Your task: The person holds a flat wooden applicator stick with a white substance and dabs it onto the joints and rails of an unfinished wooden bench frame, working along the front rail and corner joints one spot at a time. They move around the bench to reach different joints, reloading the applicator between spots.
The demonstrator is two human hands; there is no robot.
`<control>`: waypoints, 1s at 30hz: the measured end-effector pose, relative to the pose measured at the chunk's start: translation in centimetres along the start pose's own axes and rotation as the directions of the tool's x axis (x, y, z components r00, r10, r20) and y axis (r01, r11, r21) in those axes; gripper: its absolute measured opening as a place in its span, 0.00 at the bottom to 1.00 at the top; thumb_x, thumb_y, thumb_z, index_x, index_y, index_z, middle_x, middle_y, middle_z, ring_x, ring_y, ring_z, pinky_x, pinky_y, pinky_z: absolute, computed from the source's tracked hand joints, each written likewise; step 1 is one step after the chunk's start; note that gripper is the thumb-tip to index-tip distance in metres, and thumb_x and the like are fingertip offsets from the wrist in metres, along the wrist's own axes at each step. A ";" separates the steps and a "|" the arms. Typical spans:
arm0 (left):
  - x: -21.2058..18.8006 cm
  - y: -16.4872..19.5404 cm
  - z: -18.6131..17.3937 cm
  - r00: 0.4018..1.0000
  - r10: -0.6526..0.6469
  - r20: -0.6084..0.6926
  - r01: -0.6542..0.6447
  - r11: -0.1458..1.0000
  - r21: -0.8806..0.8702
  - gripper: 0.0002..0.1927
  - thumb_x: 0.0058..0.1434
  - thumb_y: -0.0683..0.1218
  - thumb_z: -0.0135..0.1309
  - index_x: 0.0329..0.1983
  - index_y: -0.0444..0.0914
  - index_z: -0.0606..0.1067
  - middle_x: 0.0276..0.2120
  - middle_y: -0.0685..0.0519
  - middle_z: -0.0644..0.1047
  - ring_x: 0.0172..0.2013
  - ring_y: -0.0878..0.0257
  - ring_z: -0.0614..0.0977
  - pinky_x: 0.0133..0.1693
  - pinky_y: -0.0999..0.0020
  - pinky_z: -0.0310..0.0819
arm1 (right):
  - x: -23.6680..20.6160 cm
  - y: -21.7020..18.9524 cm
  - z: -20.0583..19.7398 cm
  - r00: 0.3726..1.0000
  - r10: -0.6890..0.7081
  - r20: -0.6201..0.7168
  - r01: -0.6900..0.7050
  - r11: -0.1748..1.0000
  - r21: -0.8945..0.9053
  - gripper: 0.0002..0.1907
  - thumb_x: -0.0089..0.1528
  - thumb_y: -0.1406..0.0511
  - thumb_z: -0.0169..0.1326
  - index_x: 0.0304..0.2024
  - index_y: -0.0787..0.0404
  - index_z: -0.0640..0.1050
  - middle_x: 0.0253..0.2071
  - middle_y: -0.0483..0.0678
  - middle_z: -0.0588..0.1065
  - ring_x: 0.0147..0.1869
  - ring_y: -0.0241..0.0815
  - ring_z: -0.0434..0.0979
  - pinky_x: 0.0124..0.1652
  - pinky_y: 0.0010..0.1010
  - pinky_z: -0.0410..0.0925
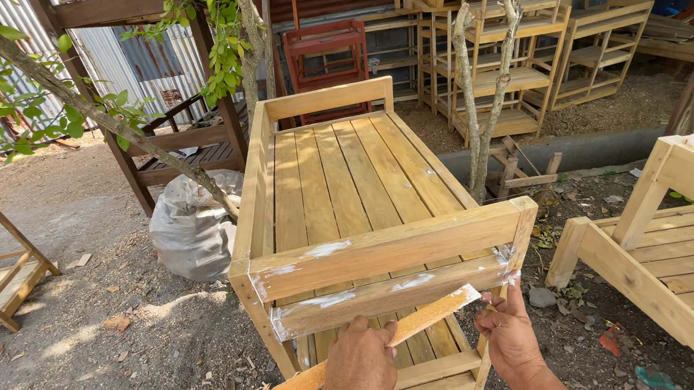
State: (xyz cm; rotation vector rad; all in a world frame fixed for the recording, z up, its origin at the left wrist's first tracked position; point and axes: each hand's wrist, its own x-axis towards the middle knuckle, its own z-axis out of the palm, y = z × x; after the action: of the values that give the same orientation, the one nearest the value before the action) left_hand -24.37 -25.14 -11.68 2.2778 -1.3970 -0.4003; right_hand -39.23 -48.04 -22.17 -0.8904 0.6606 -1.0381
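My left hand is clenched around a long wooden strip slanting under the unfinished shelf unit's putty-smeared rail, right hand fingertips pinched at the corner joint; wet filler could smear if the strip scrapes it.

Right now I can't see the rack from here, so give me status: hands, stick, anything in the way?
Left hand grips flat wooden stick. Right hand fingers at rack corner post. White filler patches on rails. Nothing blocking.
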 end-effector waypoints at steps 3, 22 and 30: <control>0.2 -0.4 0.0 0.998 0.036 -0.047 -0.035 0.999 0.019 0.20 0.67 0.44 0.54 0.62 0.42 0.75 0.48 0.43 0.70 0.55 0.50 0.74 0.56 0.52 0.72 | 0.7 0.7 0.9 0.997 -0.075 0.029 0.076 0.996 -0.055 0.57 0.51 0.82 0.40 0.81 0.43 0.47 0.41 0.42 0.65 0.31 0.35 0.60 0.31 0.28 0.59; 0.1 -0.2 -0.9 0.999 0.012 0.042 -0.013 1.000 0.017 0.20 0.69 0.45 0.52 0.64 0.41 0.73 0.46 0.45 0.71 0.54 0.54 0.74 0.57 0.56 0.74 | 0.2 -0.3 1.0 0.985 0.061 -0.160 -0.146 -0.194 -0.970 0.65 0.64 0.57 0.54 0.73 0.68 0.16 0.52 0.59 0.79 0.53 0.53 0.83 0.55 0.40 0.75; 0.2 0.0 -1.1 0.998 -0.010 0.060 0.010 1.000 0.001 0.20 0.69 0.45 0.52 0.64 0.42 0.73 0.45 0.45 0.71 0.53 0.53 0.75 0.56 0.56 0.74 | 0.5 0.3 1.0 0.989 -0.137 -0.058 -0.038 0.142 -0.989 0.59 0.61 0.64 0.53 0.76 0.61 0.24 0.49 0.44 0.81 0.52 0.49 0.82 0.54 0.40 0.73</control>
State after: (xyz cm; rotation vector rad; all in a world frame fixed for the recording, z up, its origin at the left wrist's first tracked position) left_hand -23.79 -25.11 -10.77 2.2916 -1.4158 -0.4756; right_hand -38.06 -48.16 -21.97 -2.0637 1.5510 -0.5703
